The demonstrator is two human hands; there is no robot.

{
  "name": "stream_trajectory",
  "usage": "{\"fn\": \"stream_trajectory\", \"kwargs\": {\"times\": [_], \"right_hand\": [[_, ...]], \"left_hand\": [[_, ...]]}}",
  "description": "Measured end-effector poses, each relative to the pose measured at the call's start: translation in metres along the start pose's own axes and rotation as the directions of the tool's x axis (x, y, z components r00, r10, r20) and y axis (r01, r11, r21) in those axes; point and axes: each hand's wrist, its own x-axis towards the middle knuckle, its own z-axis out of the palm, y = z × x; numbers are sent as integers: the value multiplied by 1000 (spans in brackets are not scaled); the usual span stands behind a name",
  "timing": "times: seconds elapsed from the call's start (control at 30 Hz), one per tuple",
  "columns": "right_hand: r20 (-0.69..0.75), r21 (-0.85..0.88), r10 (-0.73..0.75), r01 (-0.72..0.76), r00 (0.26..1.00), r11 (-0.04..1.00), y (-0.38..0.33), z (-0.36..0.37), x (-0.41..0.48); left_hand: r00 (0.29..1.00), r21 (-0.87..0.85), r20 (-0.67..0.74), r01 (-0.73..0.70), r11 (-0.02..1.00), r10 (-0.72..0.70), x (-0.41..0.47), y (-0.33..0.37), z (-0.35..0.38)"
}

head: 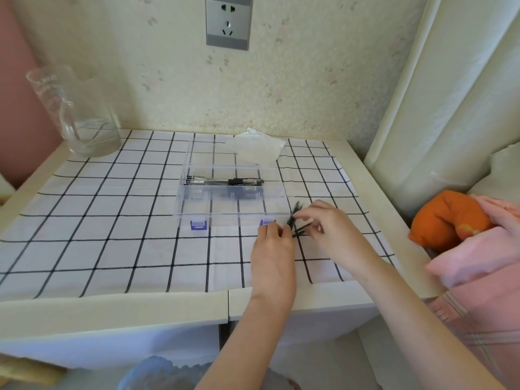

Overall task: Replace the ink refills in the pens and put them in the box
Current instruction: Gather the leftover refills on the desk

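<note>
A clear plastic box (pixel 233 212) with two purple latches stands open mid-table, its lid tipped back. Black pens (pixel 225 181) lie inside it along the far side. Just right of the box's front corner, both hands meet over a small bundle of thin black ink refills (pixel 294 218). My left hand (pixel 273 243) pinches the bundle's lower end. My right hand (pixel 326 220) has its fingers curled around the refills from the right; some of them are hidden under the fingers.
A glass measuring jug (pixel 76 114) holding a little water stands at the back left. A crumpled white tissue (pixel 256 149) lies behind the box. The table wears a white checked cloth (pixel 112 235). An orange cushion (pixel 447 218) and pink fabric (pixel 484 257) lie off the right edge.
</note>
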Motion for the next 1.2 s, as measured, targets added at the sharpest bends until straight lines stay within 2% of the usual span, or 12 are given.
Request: {"fn": "stream_trajectory", "kwargs": {"times": [0.13, 0.27, 0.37, 0.53, 0.7, 0.83, 0.93, 1.0, 1.13, 1.2], "right_hand": [[178, -195, -230, 263, 957, 945, 16, -1, 5], [226, -359, -422, 478, 878, 802, 20, -1, 9], [270, -426, -481, 552, 834, 717, 14, 1, 13], [283, -481, -515, 585, 809, 654, 6, 9, 14], [184, -574, -537, 533, 824, 622, 0, 24, 4], [120, -577, -502, 471, 857, 667, -8, 33, -9], [63, -527, -492, 447, 869, 723, -20, 30, -12], [94, -478, -465, 450, 880, 755, -33, 24, -10], [118, -490, -458, 453, 881, 744, -70, 3, 16], [119, -509, -455, 448, 882, 735, -89, -3, 37]], "left_hand": [[1000, 69, -9, -24, 997, 25, -3, -1, -6], [999, 103, -7, -40, 994, 41, -5, -5, -11], [999, 114, 1, -41, 993, 41, -6, -9, -15], [999, 117, -10, -37, 992, 38, -7, -20, -17], [999, 120, 1, -42, 992, 42, -9, -23, -21], [1000, 91, 0, 1, 996, -1, -10, -26, -24], [996, 44, 77, 36, 998, -39, -12, -25, -44], [997, 44, 74, 17, 999, -20, -9, -32, -56], [998, 69, -49, -27, 997, 30, 21, -57, -89], [996, 80, -58, -62, 995, 67, 46, -75, -97]]}}
